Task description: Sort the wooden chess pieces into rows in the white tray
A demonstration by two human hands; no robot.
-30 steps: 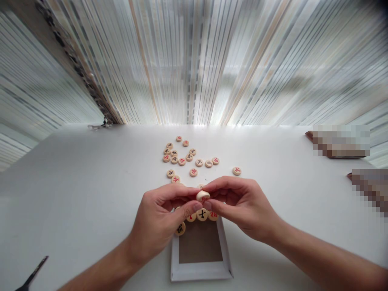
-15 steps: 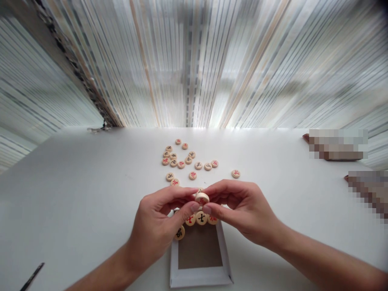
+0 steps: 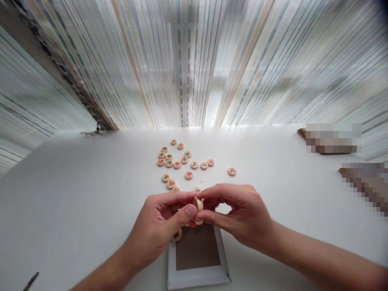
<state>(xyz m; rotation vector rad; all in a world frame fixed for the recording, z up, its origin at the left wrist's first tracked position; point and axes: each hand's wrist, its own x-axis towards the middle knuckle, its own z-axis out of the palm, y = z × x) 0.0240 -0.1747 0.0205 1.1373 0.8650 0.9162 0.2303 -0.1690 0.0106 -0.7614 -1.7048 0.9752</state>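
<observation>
Between the fingertips of both hands, a round wooden Chinese chess piece [image 3: 199,204] stands on edge above the far end of a shallow white box [image 3: 200,279]. My left hand [image 3: 165,220] pinches it from the left with thumb and fingers. My right hand [image 3: 242,210] grips it from the right, thumb below and index finger on top. A black-marked piece [image 3: 177,235] shows by my left thumb at the box's left side. Other pieces in the far end of the box are mostly hidden by my hands.
Beyond my hands, several red- and black-marked pieces [image 3: 177,165] lie scattered on the white table [image 3: 91,210]. One red-marked piece [image 3: 232,171] lies apart to the right. Two blurred-out framed objects stand at the right. A thin dark object [image 3: 31,281] lies at lower left, and striped curtains [image 3: 194,64] hang behind.
The held piece has turned from lying nearly flat to standing on edge between my fingers. The whole view has shifted slightly, and my hands cover more of the pieces in the box.
</observation>
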